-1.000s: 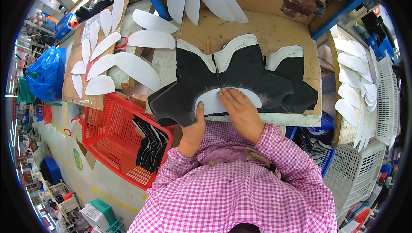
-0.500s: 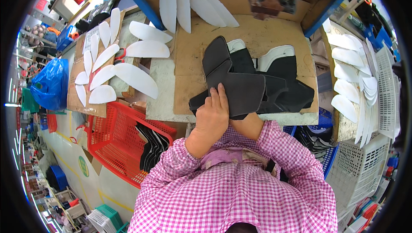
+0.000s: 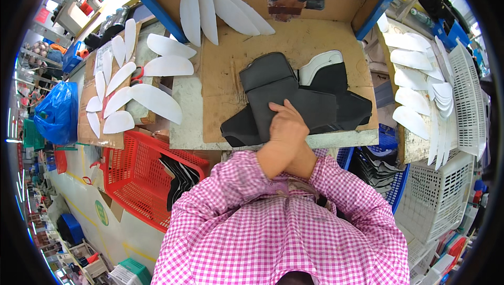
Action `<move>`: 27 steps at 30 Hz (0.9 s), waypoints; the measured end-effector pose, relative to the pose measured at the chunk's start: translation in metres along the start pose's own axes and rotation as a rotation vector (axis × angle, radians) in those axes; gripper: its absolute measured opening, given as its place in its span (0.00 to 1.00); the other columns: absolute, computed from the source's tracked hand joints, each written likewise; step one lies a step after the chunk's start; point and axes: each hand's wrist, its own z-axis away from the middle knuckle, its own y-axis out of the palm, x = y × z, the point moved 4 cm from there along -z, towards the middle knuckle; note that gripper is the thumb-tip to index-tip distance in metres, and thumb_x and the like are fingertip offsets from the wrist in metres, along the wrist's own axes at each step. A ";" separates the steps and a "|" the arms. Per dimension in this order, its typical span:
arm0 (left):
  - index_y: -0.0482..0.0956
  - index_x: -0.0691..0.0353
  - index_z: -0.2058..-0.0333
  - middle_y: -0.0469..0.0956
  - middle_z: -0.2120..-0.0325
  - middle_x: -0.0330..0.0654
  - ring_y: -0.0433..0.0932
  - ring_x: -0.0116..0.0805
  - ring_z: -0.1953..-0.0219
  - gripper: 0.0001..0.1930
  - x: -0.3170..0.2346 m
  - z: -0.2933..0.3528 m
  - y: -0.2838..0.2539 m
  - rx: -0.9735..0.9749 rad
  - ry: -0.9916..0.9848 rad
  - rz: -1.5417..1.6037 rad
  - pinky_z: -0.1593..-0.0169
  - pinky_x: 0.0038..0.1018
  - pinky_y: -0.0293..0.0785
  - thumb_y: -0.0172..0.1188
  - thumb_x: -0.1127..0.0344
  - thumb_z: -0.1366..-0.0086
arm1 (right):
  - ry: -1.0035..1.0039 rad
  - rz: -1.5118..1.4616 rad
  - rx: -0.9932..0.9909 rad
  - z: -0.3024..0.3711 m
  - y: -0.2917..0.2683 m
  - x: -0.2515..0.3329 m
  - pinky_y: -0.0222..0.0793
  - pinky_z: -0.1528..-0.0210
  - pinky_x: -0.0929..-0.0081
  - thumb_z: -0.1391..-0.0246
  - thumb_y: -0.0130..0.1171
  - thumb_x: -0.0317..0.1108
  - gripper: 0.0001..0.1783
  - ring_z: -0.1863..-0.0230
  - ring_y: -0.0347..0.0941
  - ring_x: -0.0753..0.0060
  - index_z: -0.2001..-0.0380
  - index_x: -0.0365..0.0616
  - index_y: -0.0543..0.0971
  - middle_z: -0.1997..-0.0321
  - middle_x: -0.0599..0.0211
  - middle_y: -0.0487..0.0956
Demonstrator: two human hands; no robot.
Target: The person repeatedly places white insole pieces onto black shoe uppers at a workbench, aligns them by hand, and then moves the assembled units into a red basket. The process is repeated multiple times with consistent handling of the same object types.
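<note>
In the head view, a black panel is being touched from above by the left hand, palm down, fingers loosely extended, nothing seen gripped. Smoothing seems to be the step in hand; even pressure is being called for, worked from the middle outward, edges being aligned so that no crease is formed. The right hand is mostly being hidden by the left; whether anything is being held there is impossible to say. The panel is lying near the bench's front edge, under the left fingers, extending beyond them toward the far edge.
</note>
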 end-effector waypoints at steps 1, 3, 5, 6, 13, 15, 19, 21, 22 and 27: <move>0.72 0.83 0.52 0.75 0.64 0.74 0.76 0.38 0.79 0.25 0.011 0.003 0.000 -0.036 0.003 0.066 0.85 0.30 0.70 0.55 0.70 0.48 | -0.009 0.004 0.045 0.006 -0.001 -0.004 0.58 0.38 0.54 0.50 0.60 0.40 0.25 0.42 0.67 0.50 0.51 0.36 0.74 0.47 0.48 0.73; 0.73 0.81 0.53 0.78 0.67 0.65 0.76 0.39 0.80 0.25 0.053 0.024 0.000 -0.216 -0.139 0.323 0.79 0.29 0.73 0.56 0.71 0.50 | -0.026 0.011 0.136 0.012 -0.003 -0.009 0.57 0.35 0.56 0.47 0.60 0.38 0.24 0.39 0.66 0.52 0.49 0.38 0.74 0.43 0.51 0.73; 0.78 0.73 0.62 0.79 0.72 0.52 0.78 0.44 0.73 0.14 0.106 0.051 0.017 -0.302 -0.552 0.946 0.73 0.37 0.72 0.60 0.67 0.42 | 0.042 -0.099 0.210 0.011 -0.016 -0.014 0.50 0.30 0.57 0.47 0.61 0.36 0.26 0.34 0.60 0.53 0.45 0.39 0.72 0.38 0.53 0.69; 0.78 0.73 0.60 0.80 0.68 0.52 0.78 0.42 0.67 0.15 0.131 0.071 0.035 -0.153 -0.897 1.186 0.66 0.38 0.72 0.60 0.65 0.40 | -0.026 -0.112 0.060 0.011 -0.030 -0.008 0.53 0.32 0.55 0.50 0.64 0.32 0.24 0.36 0.64 0.53 0.48 0.39 0.74 0.41 0.57 0.72; 0.75 0.75 0.58 0.77 0.58 0.46 0.74 0.33 0.56 0.12 0.190 0.125 0.015 -0.850 -0.892 1.223 0.49 0.29 0.68 0.56 0.71 0.35 | 0.471 -0.695 0.148 0.030 -0.022 0.022 0.66 0.42 0.65 0.53 0.69 0.38 0.35 0.44 0.72 0.61 0.44 0.38 0.69 0.45 0.52 0.74; 0.75 0.75 0.57 0.77 0.58 0.46 0.74 0.33 0.56 0.12 0.184 0.131 0.007 -0.842 -0.893 1.385 0.49 0.29 0.68 0.54 0.71 0.34 | 0.536 -1.021 0.155 0.018 0.002 0.015 0.63 0.40 0.65 0.51 0.67 0.42 0.41 0.41 0.68 0.61 0.39 0.38 0.61 0.41 0.53 0.69; 0.75 0.73 0.56 0.77 0.58 0.44 0.74 0.31 0.58 0.13 0.146 0.139 -0.007 -0.590 -0.844 1.240 0.51 0.28 0.70 0.52 0.67 0.31 | 0.408 -1.136 -0.098 -0.003 0.023 0.005 0.63 0.39 0.64 0.44 0.60 0.37 0.35 0.40 0.66 0.61 0.38 0.39 0.59 0.40 0.57 0.68; 0.75 0.70 0.55 0.77 0.58 0.42 0.74 0.30 0.59 0.14 0.136 0.140 0.006 -0.728 -0.918 2.054 0.54 0.26 0.70 0.56 0.66 0.33 | 0.537 -1.284 -0.280 -0.008 0.027 0.001 0.67 0.43 0.64 0.43 0.58 0.31 0.26 0.44 0.70 0.63 0.43 0.38 0.65 0.44 0.59 0.71; 0.74 0.70 0.54 0.76 0.58 0.41 0.73 0.29 0.59 0.14 0.133 0.143 0.006 -0.623 -0.918 2.020 0.54 0.25 0.70 0.58 0.65 0.34 | 0.547 -1.377 -0.355 -0.010 0.027 0.004 0.70 0.45 0.65 0.42 0.56 0.28 0.22 0.46 0.71 0.64 0.45 0.38 0.68 0.46 0.60 0.73; 0.75 0.68 0.55 0.76 0.61 0.39 0.72 0.25 0.60 0.17 0.123 0.157 0.007 -0.327 -0.778 2.022 0.56 0.24 0.69 0.64 0.64 0.38 | 0.606 -1.327 -0.437 -0.016 0.025 0.022 0.76 0.55 0.68 0.42 0.56 0.27 0.15 0.55 0.76 0.67 0.52 0.37 0.73 0.54 0.61 0.77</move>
